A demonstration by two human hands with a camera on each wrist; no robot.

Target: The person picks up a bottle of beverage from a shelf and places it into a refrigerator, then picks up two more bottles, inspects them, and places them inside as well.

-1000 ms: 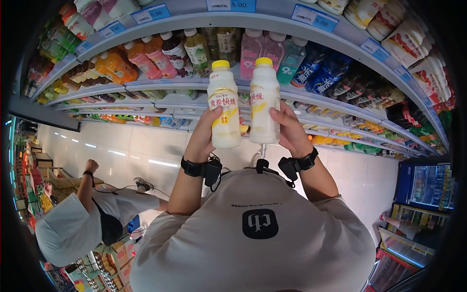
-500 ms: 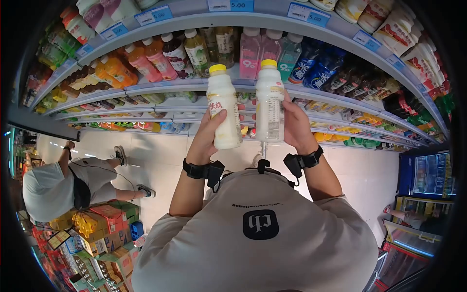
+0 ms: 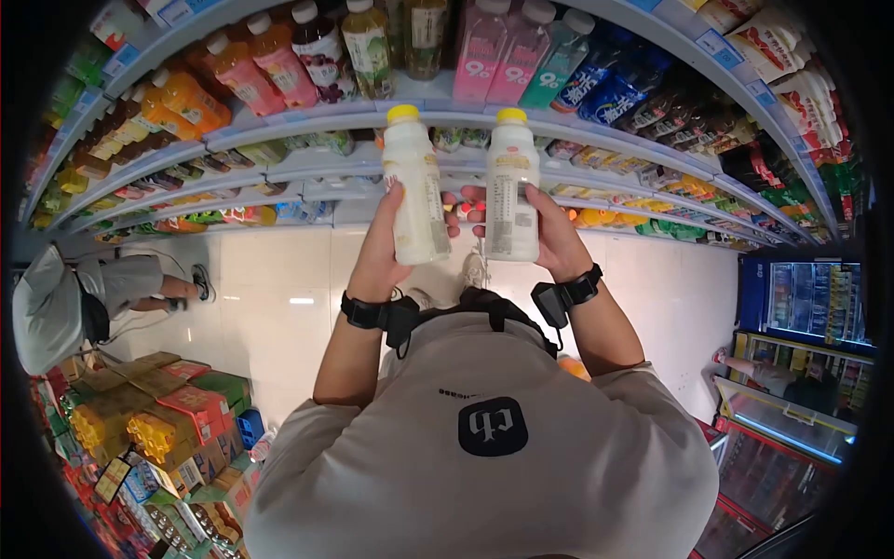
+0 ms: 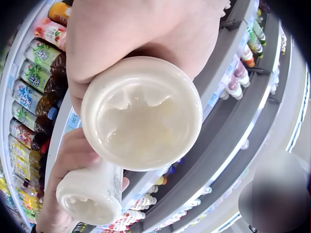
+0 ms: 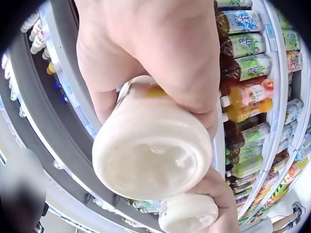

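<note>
In the head view my left hand (image 3: 377, 244) grips a white plastic milk-drink bottle (image 3: 417, 200) with a yellow cap, upright in front of the chest. My right hand (image 3: 559, 240) holds a matching bottle (image 3: 512, 200) beside it, a small gap between the two. Small printed text and a barcode-like patch face me on the right bottle. The left one shows its printed side, with a bit of red lettering at its edge. Both wrist views look at the bottles' round bases, the left bottle's (image 4: 141, 116) and the right bottle's (image 5: 153, 155); fingers wrap their sides.
Curved drink shelves (image 3: 438, 116) rise ahead, stocked with pink peach drinks (image 3: 244, 79), pink square bottles (image 3: 482, 61) and blue-labelled bottles (image 3: 624, 88). Stacked cartons (image 3: 186, 401) stand behind left, near another person (image 3: 56, 307). Glass-door coolers (image 3: 815, 303) are at right.
Both bottles have turned about their length, so the large red front lettering has swung away and printed sides face me. The shelves sit higher in view; the other person has shifted left.
</note>
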